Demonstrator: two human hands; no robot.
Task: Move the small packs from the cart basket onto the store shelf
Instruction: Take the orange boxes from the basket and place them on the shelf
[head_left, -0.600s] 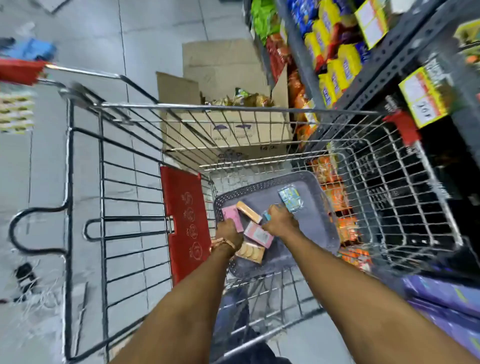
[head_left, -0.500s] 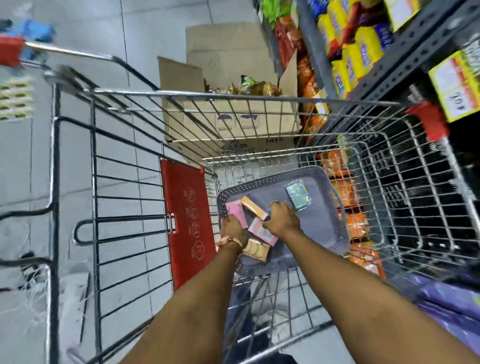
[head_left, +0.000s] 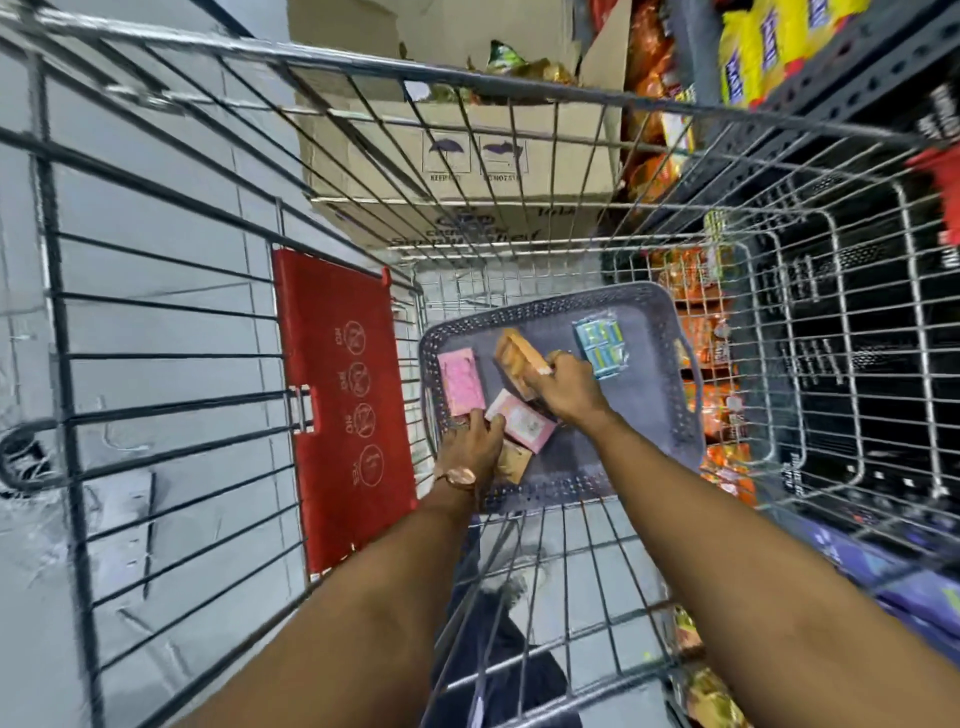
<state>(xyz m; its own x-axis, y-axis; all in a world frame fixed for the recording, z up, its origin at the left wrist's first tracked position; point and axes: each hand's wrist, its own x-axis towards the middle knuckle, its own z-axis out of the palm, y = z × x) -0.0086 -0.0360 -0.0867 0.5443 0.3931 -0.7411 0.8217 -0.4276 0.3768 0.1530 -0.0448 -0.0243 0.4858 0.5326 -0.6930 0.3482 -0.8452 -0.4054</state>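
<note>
A grey plastic basket (head_left: 665, 415) lies in the bottom of the wire cart (head_left: 498, 88). It holds several small packs: a pink pack (head_left: 460, 379) at the left, a pink-and-white pack (head_left: 522, 428) in the middle, a blue pack (head_left: 600, 343) at the far right, a tan pack (head_left: 514, 462) near the front rim. My right hand (head_left: 569, 389) is closed around an orange pack (head_left: 517, 361). My left hand (head_left: 472, 447), with a watch at the wrist, rests on the near edges of the two pink packs; its grip is unclear.
A store shelf (head_left: 831, 73) with yellow and orange snack bags runs along the right of the cart. An open cardboard box (head_left: 467, 156) of goods stands on the floor beyond the cart. A red child-seat flap (head_left: 343, 395) hangs on the cart's left side.
The camera has moved closer over the cart. My right hand has shifted up onto the orange pack and closed on it. My left hand has slid forward to the pink packs.
</note>
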